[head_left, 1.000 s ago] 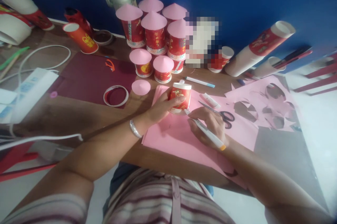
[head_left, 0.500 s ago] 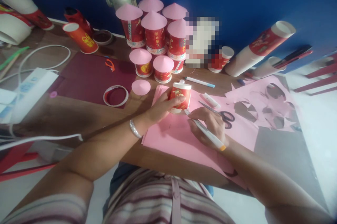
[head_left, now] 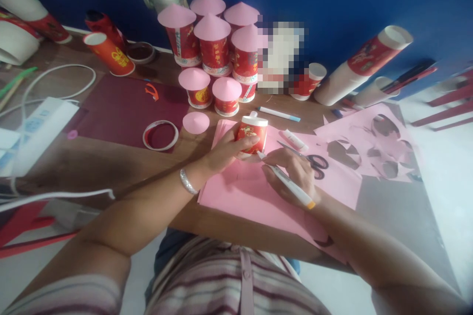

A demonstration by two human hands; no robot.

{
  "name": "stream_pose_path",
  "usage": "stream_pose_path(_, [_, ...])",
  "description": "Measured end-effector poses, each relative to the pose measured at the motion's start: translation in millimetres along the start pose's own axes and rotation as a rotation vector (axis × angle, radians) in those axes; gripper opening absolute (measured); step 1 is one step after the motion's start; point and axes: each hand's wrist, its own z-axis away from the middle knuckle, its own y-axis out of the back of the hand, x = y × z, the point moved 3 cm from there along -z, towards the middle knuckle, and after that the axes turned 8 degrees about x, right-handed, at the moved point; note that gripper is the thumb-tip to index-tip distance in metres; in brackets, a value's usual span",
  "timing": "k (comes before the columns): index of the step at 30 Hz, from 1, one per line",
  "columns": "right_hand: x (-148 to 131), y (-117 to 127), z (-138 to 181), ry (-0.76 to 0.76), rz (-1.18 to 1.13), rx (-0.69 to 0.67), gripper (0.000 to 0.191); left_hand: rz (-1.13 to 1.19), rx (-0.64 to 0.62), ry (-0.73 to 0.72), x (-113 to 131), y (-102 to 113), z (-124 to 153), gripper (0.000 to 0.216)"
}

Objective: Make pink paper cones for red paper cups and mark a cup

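In the head view my left hand (head_left: 227,150) is wrapped round a small red paper cylinder (head_left: 254,131) with a gold pattern and white bands at both ends. My right hand (head_left: 290,174) grips a white marker (head_left: 293,187) with an orange end. The marker's tip meets the cylinder near its lower white band; whether it touches is hard to tell. Both hands are over a stack of pink paper (head_left: 236,196). Scissors (head_left: 316,166) with dark handles and a glue stick (head_left: 295,140) lie just beyond my right hand.
Red cylinders with pink cone tops (head_left: 212,29) stand at the back, beside a loose pink cone (head_left: 196,122). A tape roll (head_left: 160,135), a blue-tipped marker (head_left: 279,114) and cut pink paper (head_left: 369,147) lie around. A power strip (head_left: 48,125) is at left, a tall paper tube (head_left: 364,66) at right.
The marker's tip has shifted slightly up and left along the cylinder's lower edge. The whole view has drifted a little; both hands keep their holds.
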Motion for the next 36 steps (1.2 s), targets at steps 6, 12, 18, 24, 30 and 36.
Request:
stream_pose_path(6, [3.5,-0.2,4.8,-0.021,-0.005,0.001,0.022,0.027,0.014,0.007,0.2,0.2,-0.1,0.045])
stream_pose_path(12, [3.3,-0.5,5.6,-0.015,0.014,0.016,0.026,0.06,-0.012,-0.031,0.1,-0.2,-0.2,0.036])
stream_pose_path(18, [1.3,0.0,4.2,-0.019,0.018,0.009,0.025,0.094,0.001,-0.08,0.9,0.1,-1.5,0.028])
stream_pose_path(24, [-0.3,0.1,2.9,-0.018,0.026,-0.002,0.019,0.106,0.012,-0.089,1.6,-0.1,-1.5,0.025])
stream_pose_path(30, [-3.4,-0.3,-0.2,-0.003,0.023,-0.001,0.018,0.091,-0.001,-0.09,1.4,0.1,-2.2,0.025])
stream_pose_path(36, [-4.3,0.3,-1.6,0.006,0.018,-0.019,0.018,0.087,0.012,-0.091,2.8,-0.8,-1.4,0.028])
